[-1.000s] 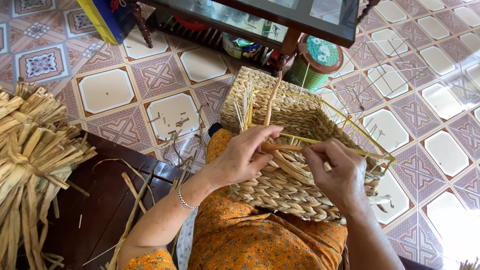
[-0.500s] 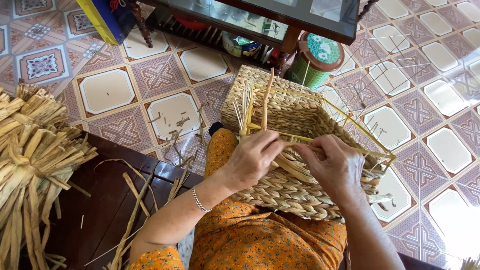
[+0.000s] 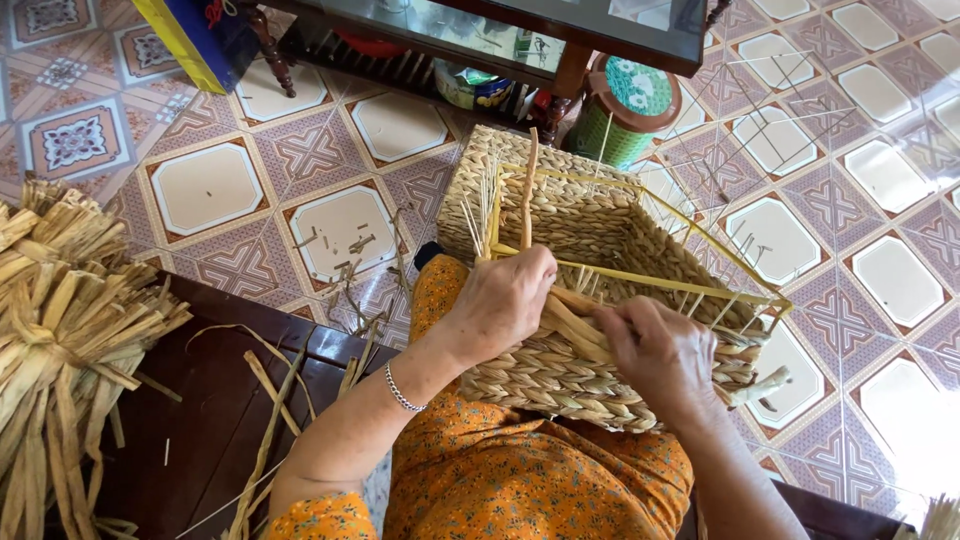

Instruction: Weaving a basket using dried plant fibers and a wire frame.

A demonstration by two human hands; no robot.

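Observation:
A rectangular woven straw basket (image 3: 560, 215) with a yellow wire frame rests on my lap, tilted toward me. My left hand (image 3: 505, 300) grips a straw strand (image 3: 528, 195) at the near rim, where the strand sticks up past the frame. My right hand (image 3: 660, 350) pinches flat straw strands against the basket's near wall, just right of the left hand. Several thin wire uprights poke out along the rim. A bracelet circles my left wrist.
A big bundle of dry straw (image 3: 60, 320) lies at the left on a dark wooden bench (image 3: 200, 420). Loose strands (image 3: 270, 440) lie on it. Beyond the basket stand a low table (image 3: 480, 40), a green cylindrical tin (image 3: 625, 110) and a patterned tile floor (image 3: 330, 230).
My left hand has slid right along the near rim toward my right hand, pulling the strand tighter. The basket has tipped slightly closer to me.

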